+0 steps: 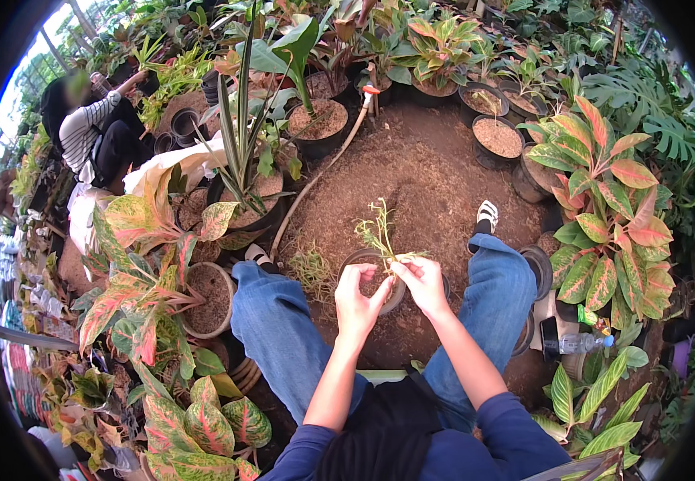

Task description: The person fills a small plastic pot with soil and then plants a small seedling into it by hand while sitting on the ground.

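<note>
Between my two hands is a small plant cutting (381, 231) with thin green stems and narrow leaves. My left hand (357, 294) has its thumb and forefinger at the base of the stems. My right hand (420, 278) pinches the cutting near the same spot, with part of a sprig over its fingers. Below the hands, a round plastic pot (396, 294) stands on the soil between my knees, partly covered by them. Left of that pot lies a loose heap of similar thin cuttings (312, 269) on the ground.
Potted aglaonemas (609, 225) crowd the right side, and more pots line the left. A hose (323, 171) with a red valve (371, 90) curves along the left. A plastic bottle (579, 343) lies at right. Another person (91, 129) sits among plants at upper left.
</note>
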Demonstrator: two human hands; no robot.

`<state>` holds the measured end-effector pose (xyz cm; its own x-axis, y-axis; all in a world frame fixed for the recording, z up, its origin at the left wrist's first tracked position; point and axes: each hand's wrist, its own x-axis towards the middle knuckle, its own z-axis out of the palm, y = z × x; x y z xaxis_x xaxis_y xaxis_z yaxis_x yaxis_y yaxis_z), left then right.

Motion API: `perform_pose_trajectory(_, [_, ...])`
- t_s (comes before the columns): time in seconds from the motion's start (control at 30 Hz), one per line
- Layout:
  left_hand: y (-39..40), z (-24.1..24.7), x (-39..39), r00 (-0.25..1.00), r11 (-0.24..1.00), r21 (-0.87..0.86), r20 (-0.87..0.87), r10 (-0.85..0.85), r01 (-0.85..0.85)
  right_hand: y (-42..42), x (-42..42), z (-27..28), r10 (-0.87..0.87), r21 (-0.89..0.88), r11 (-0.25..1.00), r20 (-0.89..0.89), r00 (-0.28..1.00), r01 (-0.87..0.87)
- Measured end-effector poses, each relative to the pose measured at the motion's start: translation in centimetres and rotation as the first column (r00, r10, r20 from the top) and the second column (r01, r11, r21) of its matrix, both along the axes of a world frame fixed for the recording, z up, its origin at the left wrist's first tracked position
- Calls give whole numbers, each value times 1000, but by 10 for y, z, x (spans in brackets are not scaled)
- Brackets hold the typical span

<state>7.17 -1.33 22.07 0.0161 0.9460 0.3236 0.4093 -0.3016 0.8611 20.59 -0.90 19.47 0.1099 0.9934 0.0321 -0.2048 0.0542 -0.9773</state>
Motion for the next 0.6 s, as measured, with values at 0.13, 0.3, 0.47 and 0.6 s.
perform_pose_trajectory(0.13, [-2, -3, 1, 1000, 998, -62, 18, -24, 25, 1, -4, -2, 19, 16, 1000, -6, 1000, -19])
perform_pose_trajectory(0.3, [-2, -5, 3, 995, 985, -171, 102, -17, 34, 2, -5, -8, 16, -6, 1000, 2, 1000, -16])
perform_pose_trajectory(0.47, [0, -20, 0, 938, 938, -322, 347, -9, 128, 4, 3, 4, 40, -75, 996, -34, 999, -42])
perform_pose_trajectory(0.6, [5, -32, -3, 827, 905, -336, 561, -30, 260, 8, 14, 21, -55, -60, 997, -20, 998, 54])
